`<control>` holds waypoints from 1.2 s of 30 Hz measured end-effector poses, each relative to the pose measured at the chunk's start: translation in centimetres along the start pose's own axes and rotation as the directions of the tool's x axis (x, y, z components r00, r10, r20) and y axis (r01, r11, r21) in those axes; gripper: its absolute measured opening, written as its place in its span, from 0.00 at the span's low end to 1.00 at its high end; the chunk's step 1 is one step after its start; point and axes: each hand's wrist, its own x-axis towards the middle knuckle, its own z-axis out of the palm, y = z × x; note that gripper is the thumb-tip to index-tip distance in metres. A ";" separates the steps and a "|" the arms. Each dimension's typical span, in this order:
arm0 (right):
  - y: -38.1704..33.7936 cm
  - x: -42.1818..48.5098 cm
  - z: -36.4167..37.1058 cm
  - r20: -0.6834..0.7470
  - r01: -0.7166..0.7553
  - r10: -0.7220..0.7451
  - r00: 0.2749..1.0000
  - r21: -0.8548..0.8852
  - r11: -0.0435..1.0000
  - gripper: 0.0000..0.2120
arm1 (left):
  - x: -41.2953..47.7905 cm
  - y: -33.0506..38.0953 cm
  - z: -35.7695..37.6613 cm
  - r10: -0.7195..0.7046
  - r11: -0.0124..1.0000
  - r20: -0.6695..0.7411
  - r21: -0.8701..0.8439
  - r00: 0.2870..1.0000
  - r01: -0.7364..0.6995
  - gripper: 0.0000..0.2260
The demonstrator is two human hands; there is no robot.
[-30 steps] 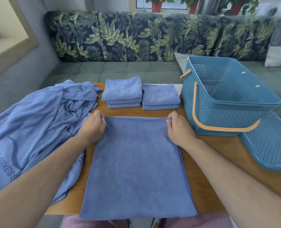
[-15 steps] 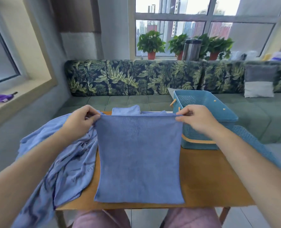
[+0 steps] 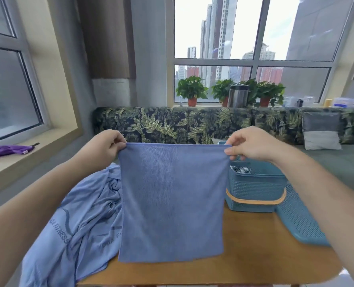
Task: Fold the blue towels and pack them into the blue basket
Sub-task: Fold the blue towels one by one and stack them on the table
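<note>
A blue towel (image 3: 172, 201) hangs upright above the wooden table (image 3: 254, 249), stretched flat between my hands. My left hand (image 3: 103, 149) pinches its top left corner and my right hand (image 3: 252, 145) pinches its top right corner. The towel's lower edge hangs just above the tabletop. The blue basket (image 3: 254, 183) with an orange handle stands on the table behind the towel's right side, partly hidden by it. The folded towels at the back of the table are hidden behind the hanging towel.
A large light-blue cloth (image 3: 72, 230) printed with "FITNESS" lies heaped over the table's left side. The basket's blue mesh lid (image 3: 300, 218) rests at the right. A leaf-patterned sofa (image 3: 182, 125) runs behind the table, with potted plants on the sill.
Both hands have lifted the towel by its far corners from lying flat on the table to hanging upright. The view has tilted up toward the window.
</note>
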 end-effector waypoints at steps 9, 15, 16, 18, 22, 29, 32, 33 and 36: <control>2.6 5.9 4.5 -0.368 0.012 0.010 0.930 0.059 0.998 0.07 | 4.2 -1.2 4.5 -0.231 0.949 -0.088 -0.239 0.969 0.205 0.06; 3.7 5.8 4.2 -0.392 0.060 -0.030 0.920 0.067 0.996 0.06 | 4.4 -0.8 4.6 -0.184 0.944 -0.127 -0.298 0.975 0.139 0.06; 4.1 5.3 4.5 -0.367 0.050 -0.022 0.930 0.066 0.997 0.07 | 3.7 -1.0 4.9 -0.185 0.942 -0.106 -0.302 0.977 0.145 0.06; 5.1 4.0 5.3 -0.292 0.007 0.009 0.956 0.054 0.999 0.05 | 1.7 -1.4 5.9 -0.190 0.952 -0.081 -0.260 0.978 0.163 0.05; 8.5 -0.6 8.3 -0.090 -0.065 0.068 0.994 0.031 0.997 0.05 | -4.7 -1.6 8.5 -0.200 0.964 -0.021 -0.181 0.980 0.193 0.04; 14.2 -8.5 14.1 0.218 -0.244 0.197 0.956 0.217 0.945 0.06 | -15.6 -3.6 13.0 -0.289 0.927 0.241 -0.171 0.926 0.334 0.05; 15.4 -7.6 15.2 0.192 -0.263 0.223 0.956 0.216 0.940 0.06 | -15.5 -4.2 14.3 -0.305 0.922 0.260 -0.159 0.916 0.353 0.04; 15.8 -6.7 15.6 0.172 -0.260 0.227 0.959 0.204 0.944 0.06 | -14.9 -4.5 14.7 -0.315 0.919 0.260 -0.159 0.913 0.362 0.04; 16.9 -3.5 17.3 0.090 -0.247 0.237 0.967 0.121 0.962 0.06 | -12.6 -5.2 16.1 -0.350 0.897 0.248 -0.190 0.903 0.400 0.04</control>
